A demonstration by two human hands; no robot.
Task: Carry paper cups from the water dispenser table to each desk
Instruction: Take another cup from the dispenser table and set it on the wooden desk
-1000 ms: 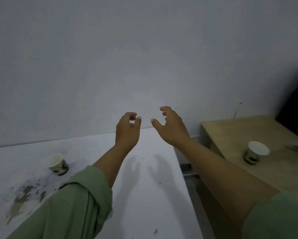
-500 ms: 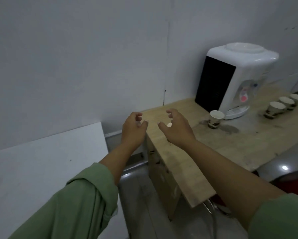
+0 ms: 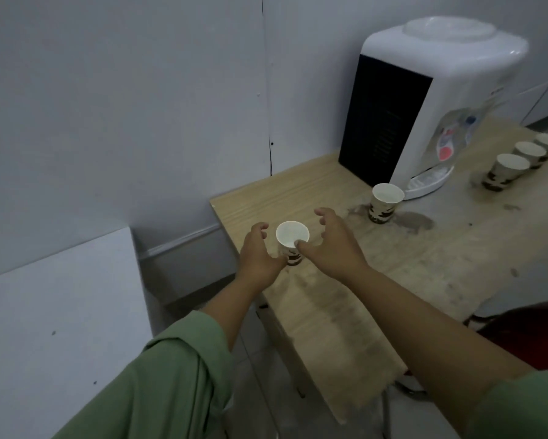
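A white paper cup (image 3: 292,237) with a dark printed base stands upright on the wooden dispenser table (image 3: 329,312), near its left end. My left hand (image 3: 257,252) is just left of it and my right hand (image 3: 331,243) just right of it, fingers spread and curved around the cup. The right thumb tip lies at the cup's rim; I cannot tell whether either hand grips it. A second cup (image 3: 384,202) stands in front of the white water dispenser (image 3: 425,99). Three more cups (image 3: 509,171) stand in a row at the table's far right.
A white desk (image 3: 60,327) lies at the lower left, with a floor gap between it and the wooden table. A grey wall runs behind both. Dark stains mark the tabletop by the dispenser. Something red (image 3: 532,334) sits below the table's right side.
The view has swung right from the white desk to the dispenser table. Both hands, held up empty before, have come down on either side of the nearest cup.
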